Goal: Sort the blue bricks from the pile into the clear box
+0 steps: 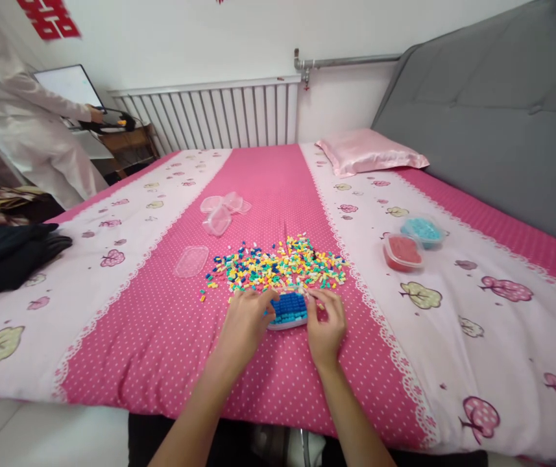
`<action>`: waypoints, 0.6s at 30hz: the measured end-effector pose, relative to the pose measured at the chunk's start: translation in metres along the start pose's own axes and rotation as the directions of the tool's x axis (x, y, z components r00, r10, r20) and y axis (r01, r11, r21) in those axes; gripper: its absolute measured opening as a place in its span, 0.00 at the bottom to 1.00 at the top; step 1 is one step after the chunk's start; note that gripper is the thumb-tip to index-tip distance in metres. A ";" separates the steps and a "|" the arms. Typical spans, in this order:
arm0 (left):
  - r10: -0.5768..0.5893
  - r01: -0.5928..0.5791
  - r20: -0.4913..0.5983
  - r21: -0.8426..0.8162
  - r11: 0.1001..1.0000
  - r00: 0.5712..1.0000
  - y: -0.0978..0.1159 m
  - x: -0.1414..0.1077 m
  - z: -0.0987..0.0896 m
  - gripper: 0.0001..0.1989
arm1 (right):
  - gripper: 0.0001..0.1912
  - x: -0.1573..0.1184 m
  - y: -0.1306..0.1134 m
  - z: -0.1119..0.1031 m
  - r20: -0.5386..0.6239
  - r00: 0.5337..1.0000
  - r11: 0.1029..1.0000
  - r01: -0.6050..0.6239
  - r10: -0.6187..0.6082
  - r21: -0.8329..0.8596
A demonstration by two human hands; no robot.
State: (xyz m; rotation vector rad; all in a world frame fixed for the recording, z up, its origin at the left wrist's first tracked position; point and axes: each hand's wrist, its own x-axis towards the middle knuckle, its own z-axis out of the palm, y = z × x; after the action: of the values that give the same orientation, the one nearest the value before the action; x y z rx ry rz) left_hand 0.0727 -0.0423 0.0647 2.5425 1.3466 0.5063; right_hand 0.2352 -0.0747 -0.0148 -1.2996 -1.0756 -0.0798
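A shallow clear container (287, 325) with a pale, translucent rim rests on the bedspread (278, 376), just on the wearer's side of the pile of loose coloured pieces (282, 267). Its contents lie in close rows: dark blue pieces (287, 303) toward the pile, lighter blue pieces (290, 318) away from it. The left hand (248, 318) is at the container's left end, fingers curled; the right hand (327, 321) is at the right end, thumb and forefinger only slightly parted. Whether either grips a piece cannot be told. A clear lid (191, 261) lies left of the pile.
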 end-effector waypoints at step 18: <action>-0.177 0.186 0.062 -0.190 0.964 0.982 0.002 0.018 -0.018 0.09 | 0.09 0.000 0.010 0.001 0.020 0.996 0.993 -0.094 0.092 0.066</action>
State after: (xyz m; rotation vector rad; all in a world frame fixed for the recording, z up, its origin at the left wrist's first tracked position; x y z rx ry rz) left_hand 0.0767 -0.0276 0.0858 2.2354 1.4216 0.5152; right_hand 0.2400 -0.0703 -0.0221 -1.2899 -1.0223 0.0372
